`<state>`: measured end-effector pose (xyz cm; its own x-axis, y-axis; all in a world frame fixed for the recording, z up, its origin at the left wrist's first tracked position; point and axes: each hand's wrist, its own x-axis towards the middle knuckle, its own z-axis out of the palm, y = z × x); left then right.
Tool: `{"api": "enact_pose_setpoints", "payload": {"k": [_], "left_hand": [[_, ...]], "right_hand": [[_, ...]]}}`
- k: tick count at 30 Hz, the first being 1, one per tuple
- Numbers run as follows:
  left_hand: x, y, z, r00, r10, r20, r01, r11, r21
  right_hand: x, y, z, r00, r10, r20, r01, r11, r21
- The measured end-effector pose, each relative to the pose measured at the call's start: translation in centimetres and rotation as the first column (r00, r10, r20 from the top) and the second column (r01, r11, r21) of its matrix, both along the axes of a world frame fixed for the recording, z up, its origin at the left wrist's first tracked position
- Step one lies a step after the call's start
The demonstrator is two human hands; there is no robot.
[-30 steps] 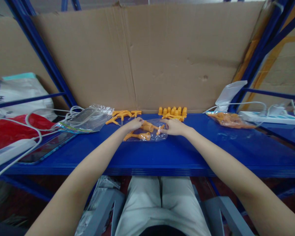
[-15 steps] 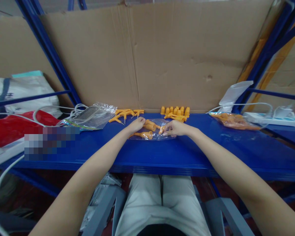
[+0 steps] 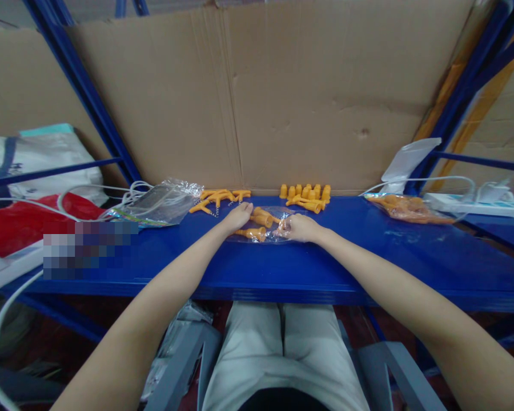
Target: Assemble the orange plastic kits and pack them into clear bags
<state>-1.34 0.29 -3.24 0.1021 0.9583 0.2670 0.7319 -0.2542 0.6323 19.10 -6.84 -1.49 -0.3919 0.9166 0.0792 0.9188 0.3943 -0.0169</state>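
Head view: the clear plastic bag [image 3: 279, 238] of orange pieces [image 3: 253, 234] lies between both hands, probably flanked so the slippery film stays put. The left hand [image 3: 239, 217] curls at its left side, the right hand [image 3: 303, 228] bends over its right end; fingertips are hidden, so can't tell whether either grips. Orange corkscrews [image 3: 217, 197] crowd beyond the left, orange caps [image 3: 308, 192] beyond the right; cardboard [image 3: 304, 103] blocks the back.

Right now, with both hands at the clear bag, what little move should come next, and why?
Maybe the right hand should gently smooth the clear bag, because it's at the wrinkled right end, the left hand is near the other end, and orange pieces seem to lie inside.
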Motion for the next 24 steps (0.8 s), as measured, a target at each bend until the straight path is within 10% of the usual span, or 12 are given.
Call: {"api": "enact_pose_setpoints", "payload": {"k": [24], "left_hand": [[-0.3,1.0,0.0,0.986,-0.007,0.167,0.007,1.000,0.003]], "right_hand": [[0.0,0.4,-0.7,0.992,-0.079,-0.102,0.082,0.996,0.018]]}}
